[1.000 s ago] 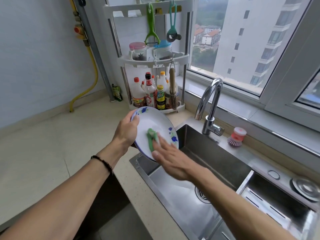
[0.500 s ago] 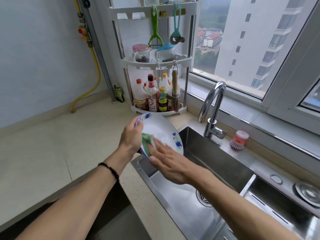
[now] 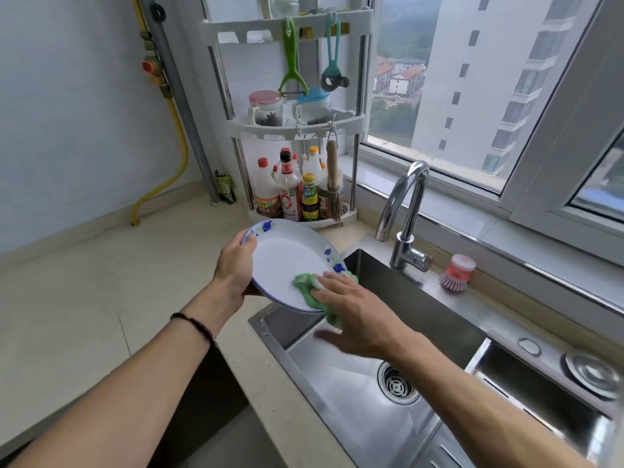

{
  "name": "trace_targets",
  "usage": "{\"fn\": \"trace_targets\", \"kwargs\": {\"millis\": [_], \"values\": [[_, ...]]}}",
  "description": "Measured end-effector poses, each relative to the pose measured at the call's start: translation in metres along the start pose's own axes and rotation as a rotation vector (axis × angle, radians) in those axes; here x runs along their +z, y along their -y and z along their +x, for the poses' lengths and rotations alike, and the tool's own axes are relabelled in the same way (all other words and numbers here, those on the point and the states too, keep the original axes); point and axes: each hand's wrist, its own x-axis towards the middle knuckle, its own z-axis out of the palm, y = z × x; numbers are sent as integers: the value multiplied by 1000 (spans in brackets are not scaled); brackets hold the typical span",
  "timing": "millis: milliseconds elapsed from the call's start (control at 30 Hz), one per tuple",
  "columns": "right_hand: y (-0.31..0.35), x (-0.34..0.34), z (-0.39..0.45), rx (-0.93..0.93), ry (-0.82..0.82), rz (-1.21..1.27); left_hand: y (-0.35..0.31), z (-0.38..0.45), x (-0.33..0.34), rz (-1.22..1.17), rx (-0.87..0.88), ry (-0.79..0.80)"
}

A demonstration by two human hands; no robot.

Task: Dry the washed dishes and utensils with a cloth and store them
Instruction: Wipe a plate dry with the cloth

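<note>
A white plate (image 3: 287,261) with blue flowers on its rim is held tilted over the sink's near left corner. My left hand (image 3: 234,265) grips its left edge, thumb on the rim and fingers behind. A green cloth (image 3: 305,287) lies against the plate's lower right part. My right hand (image 3: 354,315) presses the cloth onto the plate with straight fingers, and the thumb hangs below the rim. Part of the cloth is hidden under that hand.
The steel sink (image 3: 371,393) with its drain lies below the plate, and a faucet (image 3: 405,214) stands behind it. A pink dish brush (image 3: 456,273) sits by the window ledge. A white corner rack (image 3: 297,130) holds bottles and jars. Pale countertop (image 3: 101,298) spreads to the left.
My right hand has slid the cloth from the plate's left middle to its lower right rim. The plate has tipped flatter, showing more of its face.
</note>
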Motion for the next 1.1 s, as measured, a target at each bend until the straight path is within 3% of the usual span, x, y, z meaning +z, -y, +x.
{"fn": "trace_targets", "kwargs": {"millis": [67,133,200,267,367,500,567,700,800,900,967,1100], "values": [[-10,3,2,-62,-170,-133,-2,-2,0,-49,-162,88],[-14,2,2,-80,-177,-177,1,-1,0,83,-192,99],[-19,0,2,-96,-187,-181,7,1,-6,628,65,64],[-21,-6,3,-101,-168,-170,18,-1,-11,1029,474,199],[-25,-19,0,-86,-123,-62,30,-5,-9,1205,826,463],[-33,-32,-2,40,-147,172,37,-8,5,1110,1056,393],[-39,-34,-2,160,-254,316,31,-12,9,1034,1009,347],[-36,-29,8,365,-465,672,22,-21,17,713,547,300],[-5,-13,16,389,-402,868,24,-25,21,445,340,228],[31,-2,19,279,-309,721,27,-26,21,397,288,211],[26,5,23,225,-340,598,22,-27,20,415,278,221],[6,2,46,571,-515,794,19,-34,23,494,317,236]]}}
